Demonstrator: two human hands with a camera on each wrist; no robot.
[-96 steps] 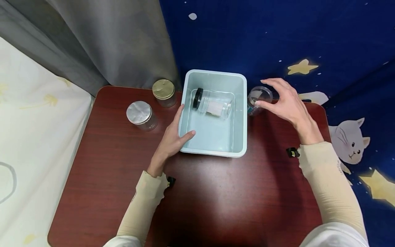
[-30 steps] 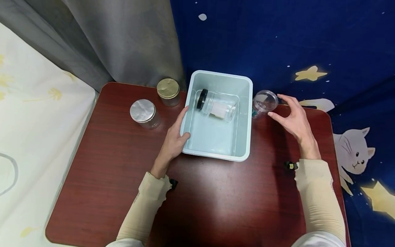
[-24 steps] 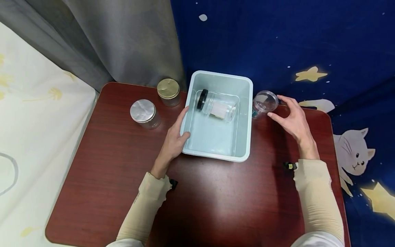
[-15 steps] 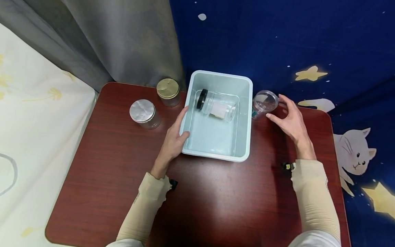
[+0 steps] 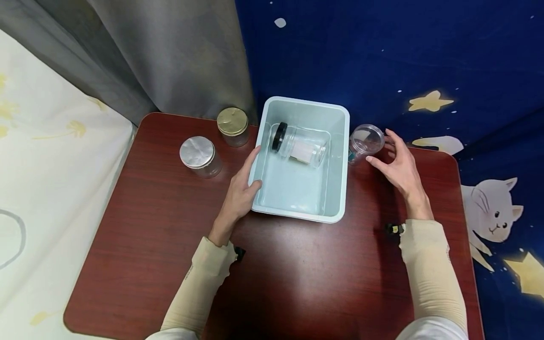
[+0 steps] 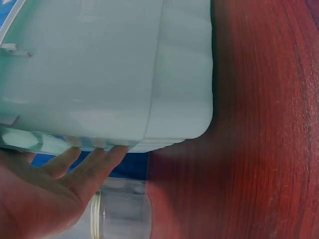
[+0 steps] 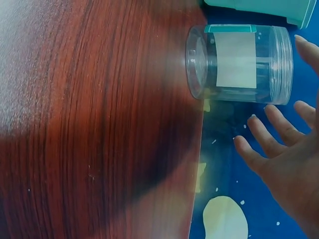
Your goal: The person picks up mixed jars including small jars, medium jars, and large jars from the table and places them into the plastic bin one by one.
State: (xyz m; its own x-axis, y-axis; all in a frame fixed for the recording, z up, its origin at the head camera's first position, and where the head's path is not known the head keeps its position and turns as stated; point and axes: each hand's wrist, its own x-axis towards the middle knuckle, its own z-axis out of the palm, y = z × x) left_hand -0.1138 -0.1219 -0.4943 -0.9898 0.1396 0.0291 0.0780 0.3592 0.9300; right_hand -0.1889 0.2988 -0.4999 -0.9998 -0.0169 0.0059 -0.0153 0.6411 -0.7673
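1. Our left hand (image 5: 240,193) rests on the near left corner of the tub (image 5: 337,189), fingers straight along its wall and thumb hooked over the rim. It has stayed there through the last few seconds, so the tub is braced just as before.

2. Our right hand (image 5: 397,165) is spread, fingers apart and holding nothing. It was hovering over the clear cup (image 5: 364,141) a few seconds back; it has since dropped to the cup's right side and edged in over the last second.

3. The cup stands upright on the worktop (image 5: 272,274), just right of the tub's far right corner, near the back edge. It has not shifted.

4. From the head view the fingertips look as if they touch the cup's wall; the right wrist view shows the fingers (image 7: 271,129) close to the cup (image 7: 239,62) with a sliver of gap, so contact is probably not made yet.

5. Inside the tub a jar (image 5: 299,148) with a black lid lies on its side, unmoved.

6. We judge the reach nearly complete: the hand is set to close round the cup.

7. Two lidded jars, silver (image 5: 197,155) and gold (image 5: 232,125), stand left of the tub.
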